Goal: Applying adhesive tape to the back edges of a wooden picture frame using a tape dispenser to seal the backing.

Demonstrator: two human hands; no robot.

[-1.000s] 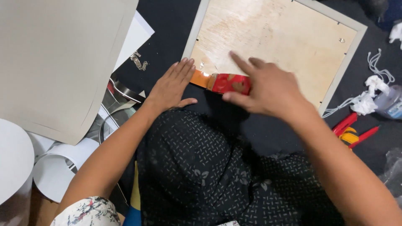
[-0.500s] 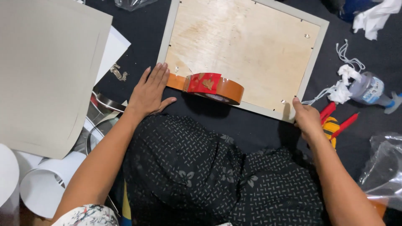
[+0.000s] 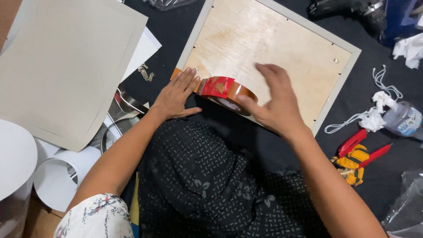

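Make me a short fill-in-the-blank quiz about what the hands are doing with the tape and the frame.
1. The left hand presses flat on the frame's ____ corner.
2. The right hand grips a roll of ____ tape.
3. The frame's backing board is made of ____.
4. The red pliers lie to the person's ____.

Answers: near left; brown; wood; right

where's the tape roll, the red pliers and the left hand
tape roll [image 3: 230,93], head view, on its brown outer band
red pliers [image 3: 352,142], head view, on the upper red handle
left hand [image 3: 175,94], head view, on the back of the hand
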